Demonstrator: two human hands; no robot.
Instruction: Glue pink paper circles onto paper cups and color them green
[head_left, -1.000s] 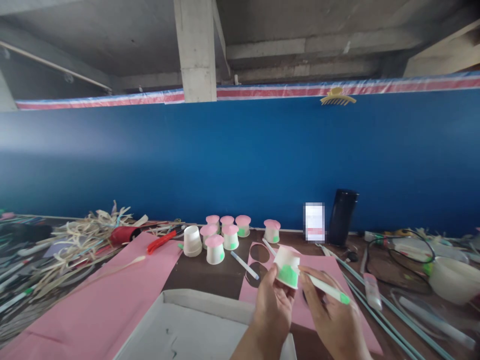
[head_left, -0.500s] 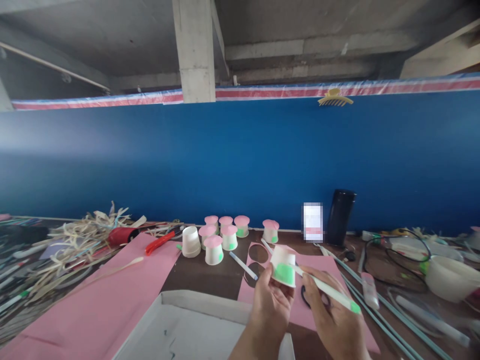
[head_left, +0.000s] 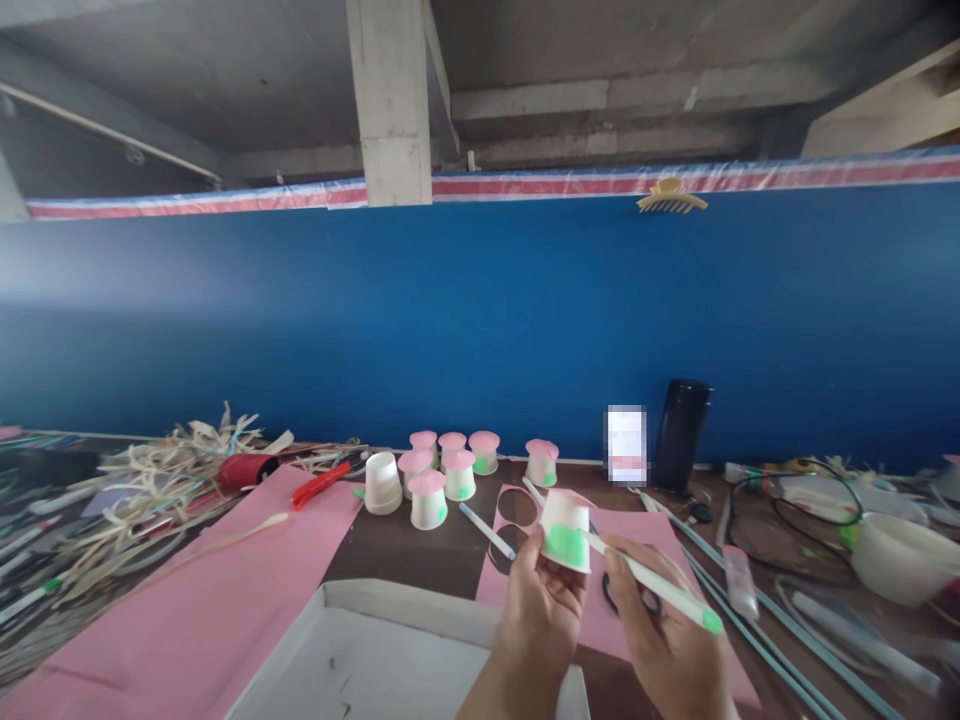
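My left hand [head_left: 541, 615] holds a small white paper cup [head_left: 562, 512], slightly tilted, its wide rim down and a pink paper disc on top. A green patch [head_left: 568, 546] colours the cup's lower side. In my right hand [head_left: 664, 620] is a white marker [head_left: 660, 583] with a green end, its tip at the edge of the green patch. Behind my hands stand several upturned cups [head_left: 428, 506] with pink tops, some with green patches. A plain white cup [head_left: 382, 484] stands to their left.
A white tray [head_left: 405, 590] lies in front. Pink paper sheets [head_left: 202, 590] cover parts of the table, one with round cutouts. A capped marker [head_left: 486, 530], a red-handled tool [head_left: 321, 486], a black cylinder [head_left: 682, 435], cords and a white bowl [head_left: 904, 555] lie around. A blue partition [head_left: 480, 320] closes the back.
The green patch on the cup looks a little different at its upper edge. Both hands keep nearly the same position, with the marker tip still at the cup.
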